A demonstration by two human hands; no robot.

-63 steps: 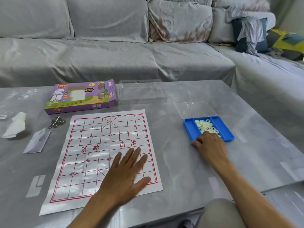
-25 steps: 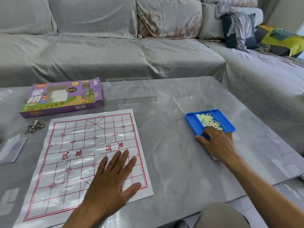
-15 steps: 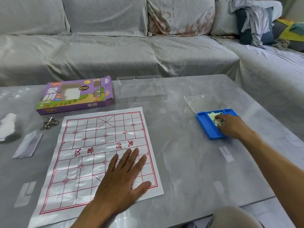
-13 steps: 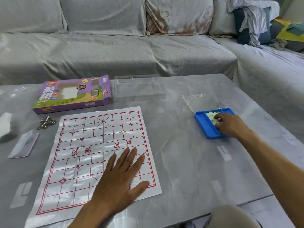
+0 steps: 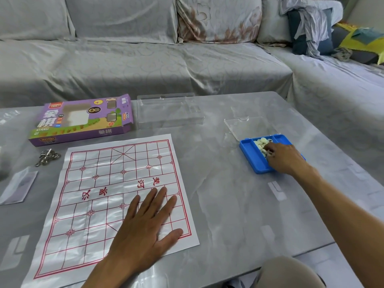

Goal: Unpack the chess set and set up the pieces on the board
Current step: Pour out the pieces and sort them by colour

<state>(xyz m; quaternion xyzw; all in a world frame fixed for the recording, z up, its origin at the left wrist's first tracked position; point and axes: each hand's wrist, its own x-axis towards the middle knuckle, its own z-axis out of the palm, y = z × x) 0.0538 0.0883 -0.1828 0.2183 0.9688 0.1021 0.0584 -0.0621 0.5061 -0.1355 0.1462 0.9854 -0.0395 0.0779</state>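
The right hand (image 5: 284,160) reaches into a blue tray (image 5: 250,151) at about 2 o'clock on the grey table (image 5: 228,204). Its fingertips curl down among a heap of small pale round chess pieces (image 5: 260,143) in the tray's middle compartment. The knuckles hide the fingertips, so whether they pinch a piece or only touch the heap cannot be told. The markings on the pieces are too small to read. The hand also covers the tray's near right corner.

The left hand (image 5: 145,227) lies flat with fingers straight and slightly spread, palm down on the near right part of the paper board (image 5: 99,196), fingers pointing toward 1 o'clock. The board is a white sheet with a red grid – its long axis runs from the near left edge away toward 1 o'clock, and red characters cross its middle band. Its near left corner is cut off by the frame.

A clear flat lid (image 5: 245,126) lies just beyond the tray, touching its far edge. A clear plastic case (image 5: 170,110) sits at 12 o'clock. A purple box (image 5: 83,119) lies at 11 o'clock, its end flap open toward the case. Metal rings (image 5: 46,157) – tangled, hard to make out – rest at 10 o'clock, with a folded pale packet (image 5: 17,187) nearer at 9 o'clock. A grey covered sofa (image 5: 145,59) runs behind the table.
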